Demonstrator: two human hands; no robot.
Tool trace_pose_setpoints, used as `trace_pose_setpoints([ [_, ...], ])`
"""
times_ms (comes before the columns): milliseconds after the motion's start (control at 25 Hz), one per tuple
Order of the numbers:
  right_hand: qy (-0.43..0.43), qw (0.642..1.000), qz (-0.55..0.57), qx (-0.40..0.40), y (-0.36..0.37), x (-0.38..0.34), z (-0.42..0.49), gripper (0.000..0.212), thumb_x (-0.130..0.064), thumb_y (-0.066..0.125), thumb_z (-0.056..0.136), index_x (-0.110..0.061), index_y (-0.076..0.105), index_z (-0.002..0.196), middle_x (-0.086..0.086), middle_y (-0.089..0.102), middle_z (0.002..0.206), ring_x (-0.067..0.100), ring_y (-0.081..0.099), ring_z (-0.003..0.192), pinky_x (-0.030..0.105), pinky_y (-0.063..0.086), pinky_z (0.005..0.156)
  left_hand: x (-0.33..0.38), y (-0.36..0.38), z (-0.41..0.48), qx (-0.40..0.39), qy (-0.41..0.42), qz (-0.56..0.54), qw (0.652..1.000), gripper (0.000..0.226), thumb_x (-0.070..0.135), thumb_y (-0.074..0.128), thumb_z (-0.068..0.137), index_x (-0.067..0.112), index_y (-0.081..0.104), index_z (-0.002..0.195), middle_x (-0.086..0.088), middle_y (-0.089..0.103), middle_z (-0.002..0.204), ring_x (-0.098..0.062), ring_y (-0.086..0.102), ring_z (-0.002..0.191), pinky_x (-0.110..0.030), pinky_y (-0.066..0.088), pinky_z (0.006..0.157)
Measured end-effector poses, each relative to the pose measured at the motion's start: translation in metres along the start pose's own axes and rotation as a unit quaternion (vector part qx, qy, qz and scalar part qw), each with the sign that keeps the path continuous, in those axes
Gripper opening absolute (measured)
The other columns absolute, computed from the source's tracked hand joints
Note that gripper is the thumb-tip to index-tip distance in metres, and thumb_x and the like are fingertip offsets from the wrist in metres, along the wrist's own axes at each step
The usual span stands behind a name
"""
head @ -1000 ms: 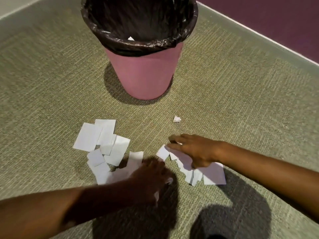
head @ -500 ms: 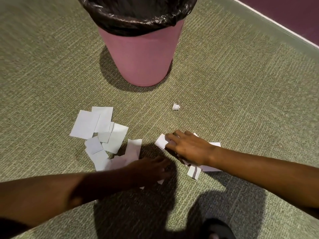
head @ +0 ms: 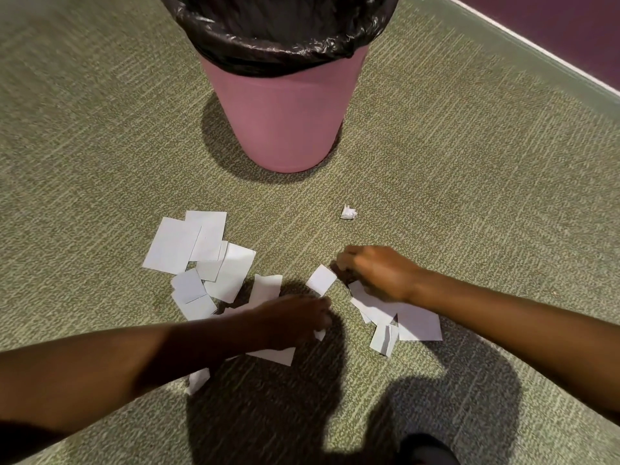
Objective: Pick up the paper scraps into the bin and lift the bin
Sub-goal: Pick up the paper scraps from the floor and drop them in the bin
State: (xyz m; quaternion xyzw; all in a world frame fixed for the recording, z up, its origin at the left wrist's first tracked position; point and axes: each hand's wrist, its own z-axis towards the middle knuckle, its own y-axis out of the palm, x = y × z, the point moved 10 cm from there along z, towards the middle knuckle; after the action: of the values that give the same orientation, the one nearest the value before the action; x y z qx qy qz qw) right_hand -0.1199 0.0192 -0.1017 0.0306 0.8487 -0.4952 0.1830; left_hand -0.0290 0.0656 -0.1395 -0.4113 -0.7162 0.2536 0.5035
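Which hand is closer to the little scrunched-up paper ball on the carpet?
The right hand. It is curled on some scraps just on the person's side of the paper ball. The left hand is farther away, lower down and to the ball's left.

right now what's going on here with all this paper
A person is gathering white paper scraps off a green carpet with both hands. The right hand has its fingers curled into the right-hand pile, apparently bunching scraps in its grip. The left hand rests on scraps in the middle, too blurred to judge its grip. A crumpled white paper ball lies alone beyond them. The pink plastic bin with its black bin liner stands upright, not yet lifted.
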Motion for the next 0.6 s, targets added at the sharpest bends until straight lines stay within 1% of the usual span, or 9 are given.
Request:
trace_pose_setpoints([
  [40, 0.017, 1.0, 0.003, -0.005, -0.009, 0.006, 0.0, 0.034, 0.0, 0.059, 0.087, -0.004, 0.062, 0.12, 0.016, 0.064, 0.107, 0.032, 0.062, 0.095, 0.039, 0.049, 0.08, -0.004, -0.007, 0.002, 0.011, -0.007, -0.005, 1.0, 0.009, 0.011, 0.054, 0.09, 0.01, 0.061, 0.095, -0.011, 0.052, 0.109, -0.029, 0.059, 0.094, -0.043, 0.048, 0.075],
  [120, 0.027, 1.0, -0.003, -0.001, -0.025, 0.014, -0.001, 0.033, 0.003, 0.058, 0.087, -0.003, 0.06, 0.119, 0.012, 0.062, 0.099, 0.027, 0.058, 0.083, 0.039, 0.053, 0.076, -0.01, -0.03, 0.005, 0.061, -0.011, -0.035, 0.997, 0.009, 0.012, 0.055, 0.088, 0.007, 0.061, 0.085, -0.011, 0.053, 0.098, -0.029, 0.06, 0.082, -0.042, 0.048, 0.069],
  [160, 0.029, 1.0, -0.005, -0.002, -0.029, 0.019, -0.003, 0.038, 0.004, 0.057, 0.087, -0.005, 0.057, 0.123, 0.011, 0.06, 0.104, 0.025, 0.057, 0.083, 0.041, 0.053, 0.074, -0.013, -0.042, 0.006, 0.092, -0.006, -0.056, 0.994, 0.011, 0.013, 0.055, 0.087, 0.007, 0.06, 0.079, -0.008, 0.051, 0.093, -0.027, 0.058, 0.075, -0.04, 0.046, 0.063],
  [240, 0.045, 0.998, -0.004, -0.037, -0.021, 0.028, -0.006, 0.059, 0.007, 0.056, 0.086, -0.012, 0.043, 0.141, 0.013, 0.047, 0.126, 0.029, 0.058, 0.093, 0.048, 0.054, 0.074, -0.023, -0.06, 0.008, 0.148, -0.002, -0.056, 0.987, 0.01, 0.008, 0.056, 0.083, 0.008, 0.053, 0.073, -0.003, 0.045, 0.09, -0.018, 0.048, 0.064, -0.032, 0.037, 0.053],
  [280, 0.051, 0.997, 0.002, -0.065, -0.012, 0.031, -0.008, 0.07, 0.009, 0.056, 0.086, -0.016, 0.033, 0.147, 0.014, 0.037, 0.138, 0.033, 0.058, 0.098, 0.05, 0.055, 0.076, -0.031, -0.064, 0.009, 0.16, -0.016, -0.038, 0.986, 0.009, 0.002, 0.056, 0.08, 0.008, 0.051, 0.074, -0.005, 0.045, 0.093, -0.017, 0.046, 0.064, -0.031, 0.033, 0.051],
  [360, 0.06, 0.993, 0.014, -0.099, 0.004, 0.031, -0.017, 0.08, 0.009, 0.056, 0.087, -0.022, 0.021, 0.152, 0.015, 0.02, 0.153, 0.036, 0.059, 0.103, 0.052, 0.057, 0.078, -0.049, -0.062, 0.012, 0.163, -0.053, -0.015, 0.985, 0.008, -0.002, 0.049, 0.077, 0.007, 0.049, 0.077, -0.012, 0.045, 0.107, -0.024, 0.05, 0.068, -0.035, 0.035, 0.05],
  [400, 0.055, 0.993, 0.011, -0.103, 0.01, 0.028, -0.022, 0.081, 0.009, 0.057, 0.087, -0.021, 0.02, 0.152, 0.016, 0.018, 0.153, 0.033, 0.06, 0.097, 0.052, 0.057, 0.075, -0.053, -0.06, 0.014, 0.161, -0.055, -0.01, 0.985, 0.007, 0.002, 0.042, 0.079, 0.007, 0.048, 0.078, -0.015, 0.046, 0.114, -0.028, 0.052, 0.072, -0.039, 0.04, 0.051],
  [480, 0.034, 0.995, -0.019, -0.091, 0.024, 0.018, -0.036, 0.08, 0.008, 0.061, 0.084, -0.015, 0.023, 0.15, 0.017, 0.022, 0.148, 0.027, 0.06, 0.075, 0.049, 0.055, 0.063, -0.053, -0.055, 0.016, 0.166, -0.024, 0.009, 0.986, 0.017, 0.013, 0.029, 0.08, 0.01, 0.047, 0.08, -0.015, 0.05, 0.118, -0.031, 0.055, 0.078, -0.043, 0.044, 0.054],
  [600, 0.032, 0.996, -0.069, -0.053, 0.039, 0.014, -0.053, 0.071, 0.0, 0.064, 0.083, -0.009, 0.029, 0.144, 0.016, 0.031, 0.139, 0.022, 0.055, 0.058, 0.044, 0.053, 0.052, -0.046, -0.053, 0.018, 0.173, 0.008, 0.039, 0.984, 0.015, 0.019, 0.034, 0.081, 0.015, 0.048, 0.084, -0.011, 0.057, 0.109, -0.033, 0.057, 0.078, -0.043, 0.045, 0.055],
])
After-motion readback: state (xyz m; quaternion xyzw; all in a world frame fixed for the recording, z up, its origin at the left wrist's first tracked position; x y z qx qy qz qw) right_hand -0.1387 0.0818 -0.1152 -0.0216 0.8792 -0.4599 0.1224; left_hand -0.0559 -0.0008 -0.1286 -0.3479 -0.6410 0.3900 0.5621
